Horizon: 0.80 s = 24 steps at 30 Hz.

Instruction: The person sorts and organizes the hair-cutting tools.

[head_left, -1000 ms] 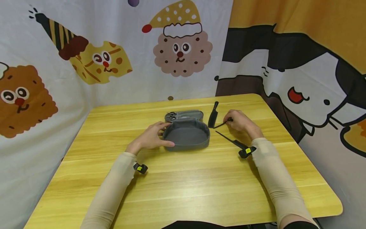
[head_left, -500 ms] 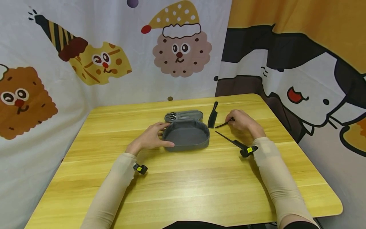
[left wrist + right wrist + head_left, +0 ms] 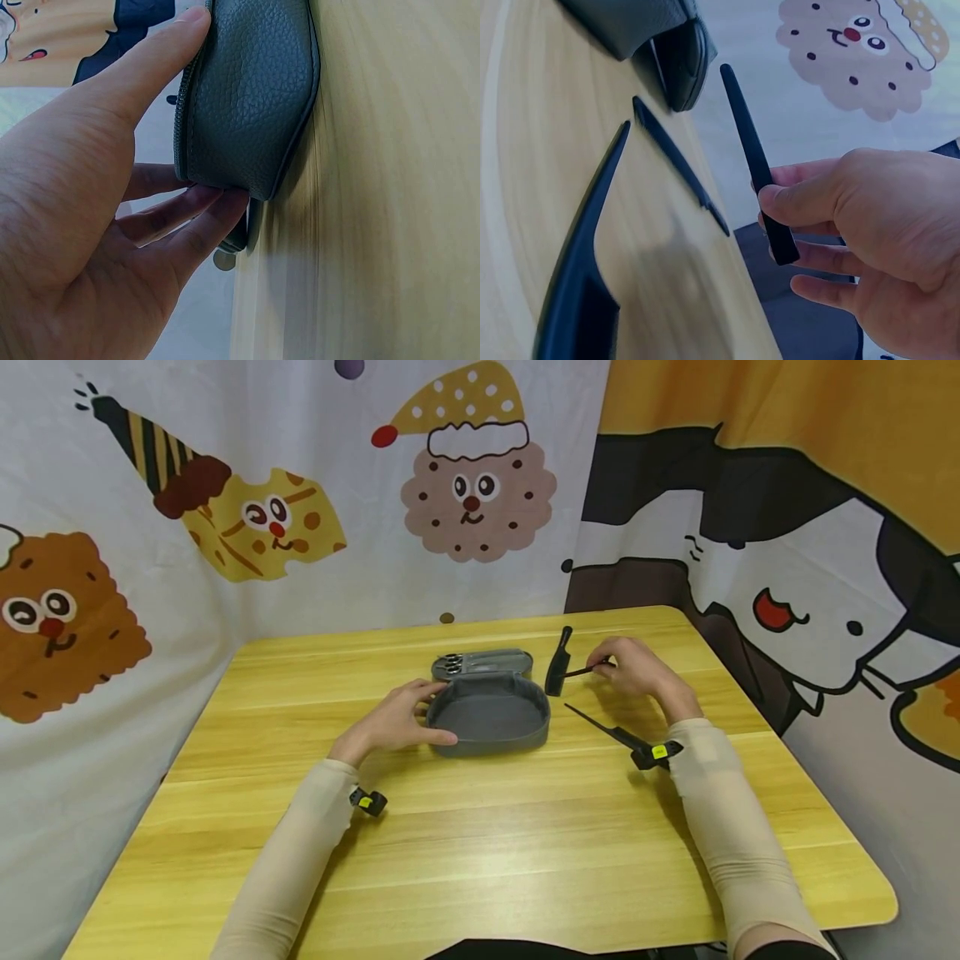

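Pinching one slim black tool (image 3: 748, 135) near its blunt end, right hand (image 3: 892, 225): light, stiff, slickish, I'd judge, best held there; left hand (image 3: 82, 202), spread, gripping grey case (image 3: 251, 97).

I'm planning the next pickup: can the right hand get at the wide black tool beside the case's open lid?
Probably yes: the right hand is near and nothing lies on the wide black tool, though the slim black piece that hand pinches may hinder grasping.
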Each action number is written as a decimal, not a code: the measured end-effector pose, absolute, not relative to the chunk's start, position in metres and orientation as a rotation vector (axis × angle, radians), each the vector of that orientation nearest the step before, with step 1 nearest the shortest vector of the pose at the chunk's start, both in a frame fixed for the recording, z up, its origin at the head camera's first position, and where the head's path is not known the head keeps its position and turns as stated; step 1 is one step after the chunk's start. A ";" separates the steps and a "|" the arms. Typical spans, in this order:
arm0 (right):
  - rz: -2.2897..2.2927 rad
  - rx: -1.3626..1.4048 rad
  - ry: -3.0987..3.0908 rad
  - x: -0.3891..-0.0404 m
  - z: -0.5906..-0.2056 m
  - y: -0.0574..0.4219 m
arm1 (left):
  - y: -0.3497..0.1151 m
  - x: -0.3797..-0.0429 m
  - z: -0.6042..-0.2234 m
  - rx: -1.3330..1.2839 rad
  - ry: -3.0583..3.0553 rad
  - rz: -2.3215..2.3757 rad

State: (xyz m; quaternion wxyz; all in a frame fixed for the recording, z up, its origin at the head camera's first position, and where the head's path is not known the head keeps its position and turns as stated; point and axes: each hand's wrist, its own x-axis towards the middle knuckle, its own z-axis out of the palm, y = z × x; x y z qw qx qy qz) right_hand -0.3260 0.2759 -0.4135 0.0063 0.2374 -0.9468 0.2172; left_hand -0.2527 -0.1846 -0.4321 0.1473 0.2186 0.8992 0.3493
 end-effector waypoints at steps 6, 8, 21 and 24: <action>0.696 0.762 -2.908 -0.325 -0.408 0.269 | -0.184 -0.253 -0.432 0.628 2.582 1.015; 0.704 0.768 -2.894 -0.324 -0.406 0.268 | -0.184 -0.253 -0.432 0.630 2.583 1.014; 0.773 0.738 -2.825 -0.318 -0.399 0.255 | -0.185 -0.253 -0.433 0.625 2.585 1.006; 0.798 0.730 -2.809 -0.318 -0.399 0.254 | -0.185 -0.252 -0.431 0.627 2.582 1.008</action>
